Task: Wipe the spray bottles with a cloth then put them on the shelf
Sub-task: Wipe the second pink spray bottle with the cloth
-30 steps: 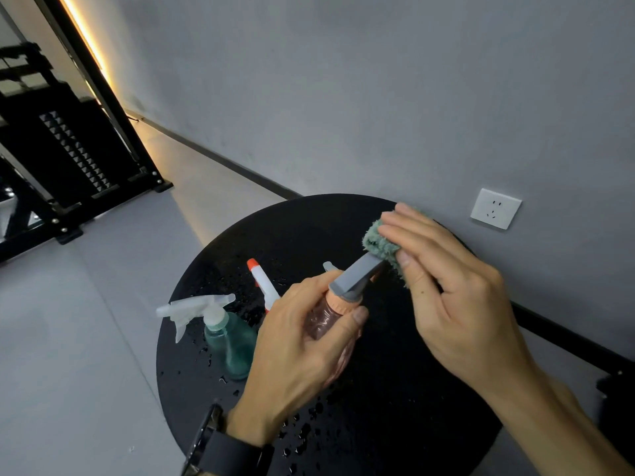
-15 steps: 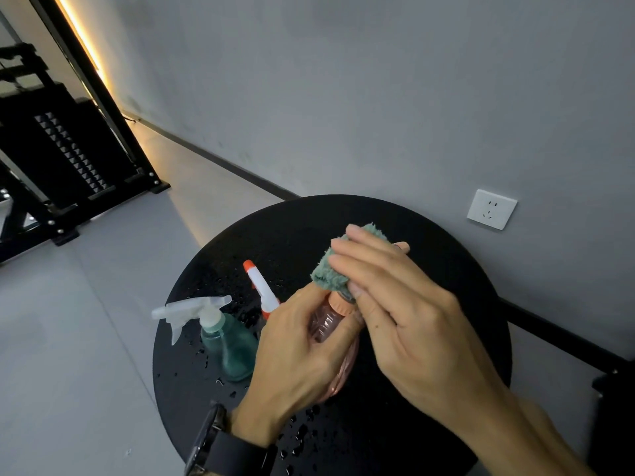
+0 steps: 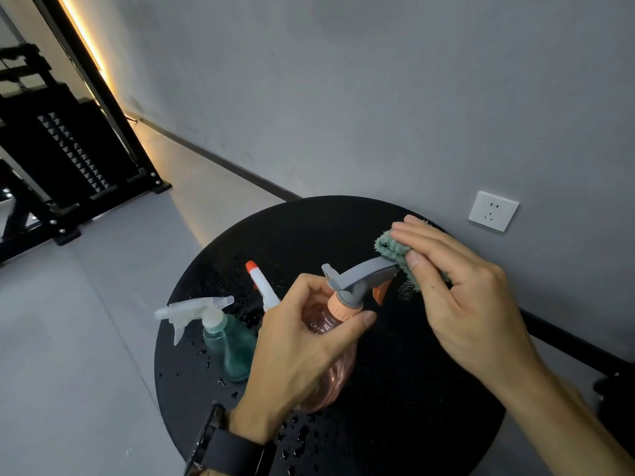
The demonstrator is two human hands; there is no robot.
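Observation:
My left hand grips a pink spray bottle with a grey trigger head and orange collar, tilted over the round black table. My right hand pinches a green fluffy cloth around the nozzle end of that grey head. A teal spray bottle with a clear white trigger stands on the table at the left. Behind my left hand a white spray head with an orange tip sticks up; its bottle is hidden.
Water drops lie scattered on the table top. A grey wall with a white socket runs close behind the table. A black metal shelf rack stands on the grey floor at the far left.
My right hand slid the cloth from the bottle's neck out along the grey trigger head to its nozzle end. The left hand kept its grip on the pink bottle.

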